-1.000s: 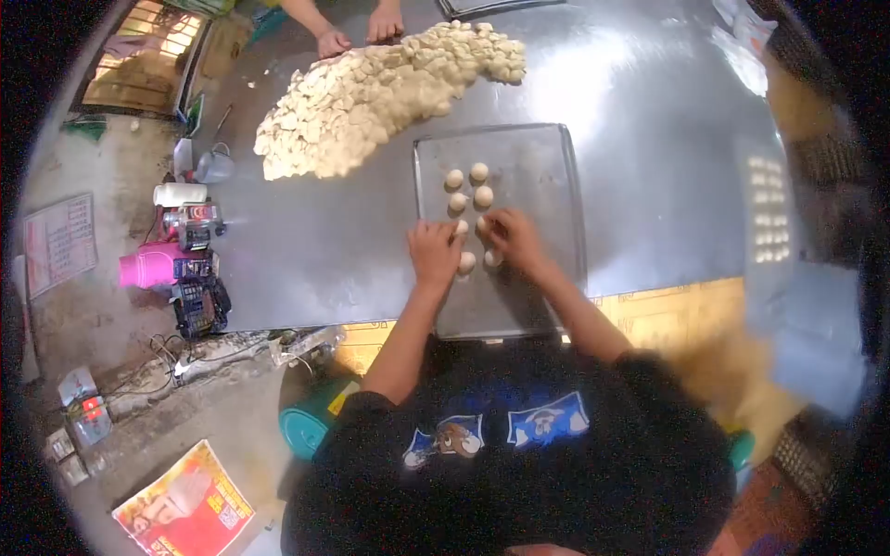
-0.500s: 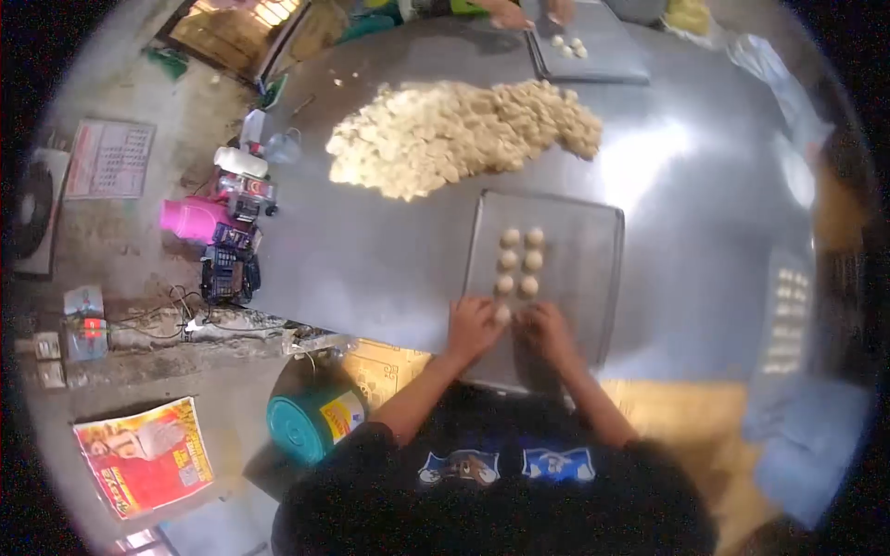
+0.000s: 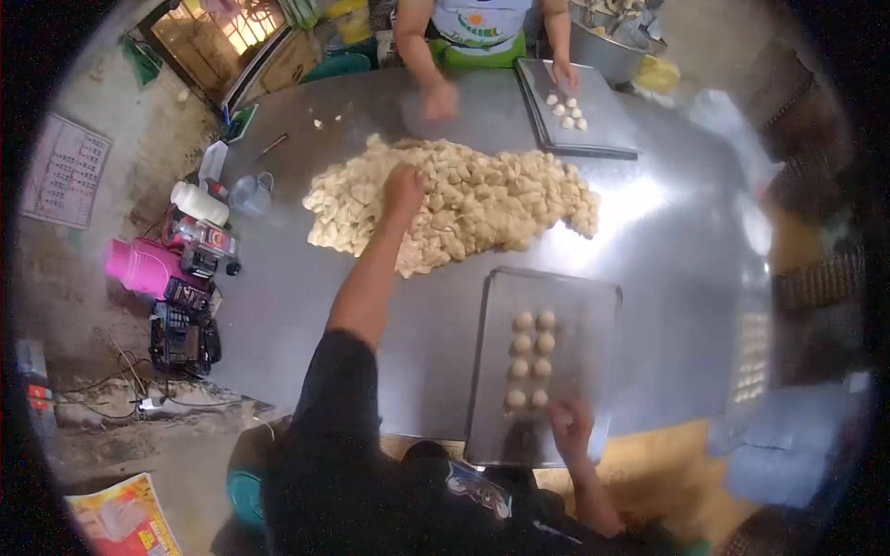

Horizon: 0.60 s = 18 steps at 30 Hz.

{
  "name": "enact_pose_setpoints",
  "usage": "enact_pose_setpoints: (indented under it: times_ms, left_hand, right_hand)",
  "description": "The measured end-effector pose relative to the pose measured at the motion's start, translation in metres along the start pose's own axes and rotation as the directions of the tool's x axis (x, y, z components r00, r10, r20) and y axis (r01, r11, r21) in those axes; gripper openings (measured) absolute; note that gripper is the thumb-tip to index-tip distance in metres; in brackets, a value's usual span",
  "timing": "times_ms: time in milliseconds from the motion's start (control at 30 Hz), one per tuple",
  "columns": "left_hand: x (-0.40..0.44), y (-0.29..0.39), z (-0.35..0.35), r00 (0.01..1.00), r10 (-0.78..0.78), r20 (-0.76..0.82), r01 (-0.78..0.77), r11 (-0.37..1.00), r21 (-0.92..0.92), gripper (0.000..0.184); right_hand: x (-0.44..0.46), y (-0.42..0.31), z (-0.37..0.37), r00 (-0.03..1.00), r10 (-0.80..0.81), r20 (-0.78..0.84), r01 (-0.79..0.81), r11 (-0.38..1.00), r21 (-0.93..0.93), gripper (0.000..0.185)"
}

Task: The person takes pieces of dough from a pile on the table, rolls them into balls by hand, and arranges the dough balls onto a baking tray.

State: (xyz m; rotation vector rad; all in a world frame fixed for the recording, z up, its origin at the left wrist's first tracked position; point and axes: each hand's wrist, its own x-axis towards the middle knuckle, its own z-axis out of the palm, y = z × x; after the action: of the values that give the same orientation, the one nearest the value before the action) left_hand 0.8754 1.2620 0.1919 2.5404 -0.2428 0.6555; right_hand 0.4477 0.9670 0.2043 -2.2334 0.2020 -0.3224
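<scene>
My left hand [image 3: 404, 192] reaches across the table onto a large heap of cut dough pieces [image 3: 482, 199]. Its fingers point down into the heap and are partly hidden, so I cannot see whether a piece is in them. My right hand [image 3: 571, 428] is over the lower right part of a dark metal baking tray [image 3: 584, 324]. Its fingers are loosely bent and slightly blurred, with no dough visible in them. Just left of those fingertips lies the nearest of several round dough balls [image 3: 540, 398], set out in two columns on the tray.
Across the table [image 3: 417, 324], another person's hand [image 3: 439, 100] is near the heap and their other hand [image 3: 565, 76] is at a second tray [image 3: 593, 134] with dough balls. A clear jug [image 3: 251, 195], a white bottle [image 3: 198, 203] and a pink container [image 3: 144, 266] line the left edge.
My left hand has left the near tray and moved forward to the dough heap. The right hand stays by the tray, where another pair of balls now shows. The view has tilted up.
</scene>
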Motion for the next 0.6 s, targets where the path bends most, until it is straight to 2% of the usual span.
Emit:
enact_pose_setpoints:
  times_ms: [33, 100, 133, 167, 200, 233, 267, 300, 333, 367, 400, 433, 467, 533, 567, 600]
  left_hand:
    - [-0.006, 0.009, -0.027, 0.998, -0.022, 0.052, 0.026, 0.997, -0.077, 0.019]
    - [-0.059, 0.025, -0.095, 0.961, -0.232, 0.148, 0.261, 0.939, -0.225, 0.017]
    - [-0.104, 0.004, -0.099, 0.957, -0.274, 0.091, 0.288, 0.901, -0.325, 0.015]
    - [-0.140, 0.017, -0.125, 0.982, -0.184, -0.037, 0.177, 0.974, -0.143, 0.016]
    - [-0.180, 0.020, -0.132, 0.940, -0.341, 0.023, 0.339, 0.920, -0.197, 0.016]
    - [-0.217, 0.018, -0.142, 0.970, -0.230, 0.073, 0.227, 0.973, 0.045, 0.018]
    - [-0.265, -0.001, -0.125, 0.872, -0.398, 0.285, 0.414, 0.910, 0.003, 0.020]
    - [-0.288, 0.005, -0.126, 0.836, -0.390, 0.386, 0.420, 0.907, 0.006, 0.022]
    - [-0.300, 0.013, -0.124, 0.792, -0.376, 0.481, 0.425, 0.905, 0.009, 0.024]
    - [-0.308, 0.016, -0.120, 0.795, -0.378, 0.474, 0.423, 0.906, 0.014, 0.024]
    - [-0.313, 0.019, -0.115, 0.878, -0.277, 0.390, 0.299, 0.954, 0.004, 0.024]
    - [-0.317, 0.016, -0.115, 0.937, -0.164, 0.308, 0.170, 0.985, 0.007, 0.025]
    - [-0.311, 0.009, -0.124, 0.936, -0.165, 0.312, 0.169, 0.985, 0.012, 0.025]
    - [-0.305, -0.002, -0.136, 0.837, -0.354, 0.417, 0.450, 0.880, -0.156, 0.024]
    - [-0.314, -0.017, -0.146, 0.899, -0.364, 0.244, 0.396, 0.913, -0.095, 0.024]
    - [-0.325, -0.040, -0.160, 0.935, -0.348, 0.066, 0.350, 0.937, -0.023, 0.024]
  right_hand:
    - [0.018, -0.014, 0.013, 1.000, -0.024, -0.017, 0.025, 0.998, 0.050, 0.013]
    - [0.066, -0.047, 0.034, 0.996, -0.024, 0.088, 0.019, 0.998, 0.059, 0.014]
    - [0.094, -0.059, 0.051, 0.991, -0.094, 0.099, 0.083, 0.990, 0.114, 0.015]
    - [0.123, -0.072, 0.071, 0.980, -0.166, 0.111, 0.146, 0.975, 0.170, 0.017]
    - [0.155, -0.088, 0.093, 0.965, -0.192, 0.179, 0.153, 0.965, 0.211, 0.021]
    - [0.190, -0.087, 0.132, 0.955, -0.214, 0.207, 0.184, 0.971, 0.155, 0.024]
    - [0.229, -0.099, 0.166, 0.936, -0.218, 0.278, 0.187, 0.973, 0.135, 0.026]
    - [0.274, -0.102, 0.207, 0.910, -0.198, 0.365, 0.225, 0.974, -0.033, 0.028]
    - [0.297, -0.139, 0.220, 0.929, -0.222, 0.297, 0.175, 0.968, 0.178, 0.028]
    - [0.333, -0.128, 0.270, 0.920, -0.305, 0.246, 0.301, 0.952, 0.056, 0.028]
    - [0.359, -0.115, 0.312, 0.899, -0.388, 0.203, 0.409, 0.909, -0.074, 0.028]
    - [0.365, -0.118, 0.318, 0.900, -0.388, 0.201, 0.408, 0.910, -0.071, 0.028]
    - [0.365, -0.123, 0.318, 0.923, -0.346, 0.170, 0.359, 0.932, -0.053, 0.027]
    - [0.345, -0.133, 0.302, 0.947, -0.299, 0.118, 0.299, 0.954, 0.017, 0.023]
    - [0.324, -0.145, 0.277, 0.949, -0.302, 0.093, 0.297, 0.953, 0.066, 0.020]
    - [0.287, -0.145, 0.255, 0.952, -0.305, 0.037, 0.305, 0.952, 0.011, 0.015]
